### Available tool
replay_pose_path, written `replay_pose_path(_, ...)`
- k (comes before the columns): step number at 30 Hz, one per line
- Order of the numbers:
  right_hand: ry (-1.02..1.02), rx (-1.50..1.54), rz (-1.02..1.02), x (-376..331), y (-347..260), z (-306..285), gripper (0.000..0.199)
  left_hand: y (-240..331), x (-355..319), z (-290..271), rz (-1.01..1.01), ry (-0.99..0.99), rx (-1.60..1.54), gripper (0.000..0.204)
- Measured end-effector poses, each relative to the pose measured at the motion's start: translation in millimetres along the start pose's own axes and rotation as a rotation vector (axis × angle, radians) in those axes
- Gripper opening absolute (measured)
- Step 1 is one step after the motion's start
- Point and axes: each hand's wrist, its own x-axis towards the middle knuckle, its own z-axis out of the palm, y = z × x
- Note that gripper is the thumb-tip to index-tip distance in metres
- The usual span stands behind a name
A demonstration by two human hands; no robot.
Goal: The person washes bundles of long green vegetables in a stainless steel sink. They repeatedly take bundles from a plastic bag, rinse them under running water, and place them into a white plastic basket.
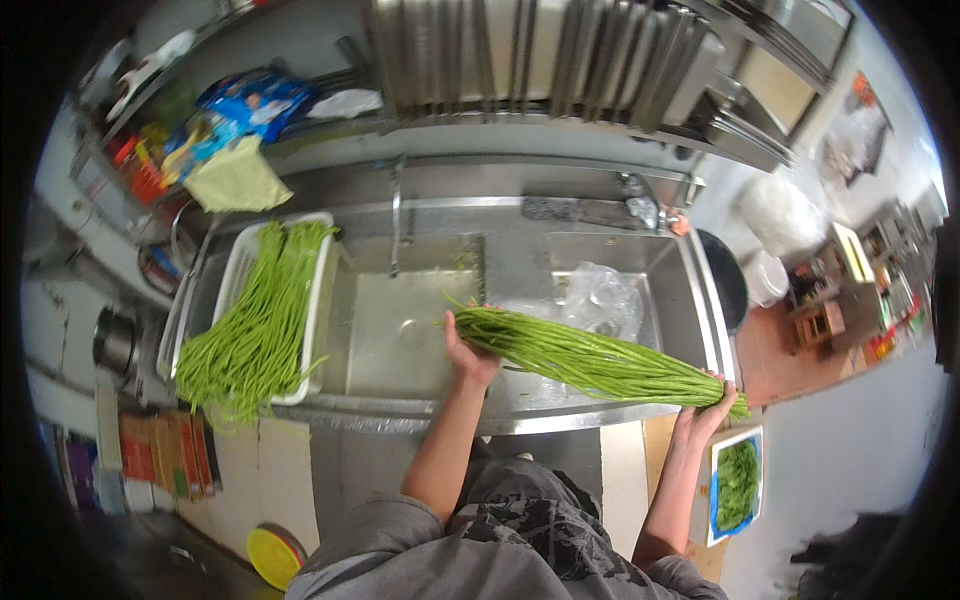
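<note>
A thick bundle of long green beans (pixel 590 358) stretches slantwise over the sink, its right end lower and nearer to me. My left hand (pixel 470 352) is closed round the bundle's left end, fingers partly hidden beneath the beans. Round the right end, past the sink's front right corner, closes my right hand (pixel 707 412). On the left, a white plastic basket (pixel 318 290) carries a large heap of long beans (pixel 255 325), several of which hang over its front rim. Shallow water seems to stand in the left basin (pixel 385 345), below and left of my left hand.
A faucet (pixel 396 215) reaches over the left basin. Clear plastic bags (pixel 603 300) lie in the right basin (pixel 665 325). Above the sink, a shelf (pixel 440 120) holds upright metal trays. On the floor at right stands a box of leafy greens (pixel 737 485); a black round tub (pixel 718 280) is beside the sink.
</note>
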Motion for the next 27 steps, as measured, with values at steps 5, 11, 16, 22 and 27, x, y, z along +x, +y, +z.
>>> replay_pose_path(5, -0.068, -0.004, 0.15, 7, 47, -22, 0.018, 27, -52, -43, 0.082, 0.135, 0.089, 0.049)
replay_pose_path(11, -0.03, -0.041, 0.331, -31, 99, -21, 0.016, 93, -76, -94, 0.263, 0.308, 0.063, 0.041)
replay_pose_path(16, -0.097, -0.1, 0.364, -64, 129, 10, 0.013, 132, -71, -103, 0.296, 0.398, 0.076, 0.042)
replay_pose_path(22, -0.209, -0.092, 0.364, -101, 180, 75, 0.017, 191, -47, -128, 0.157, 0.326, 0.051, 0.062)
replay_pose_path(27, -0.108, -0.084, 0.405, -122, 252, 116, 0.016, 248, -20, -166, 0.099, 0.339, -0.047, 0.079)
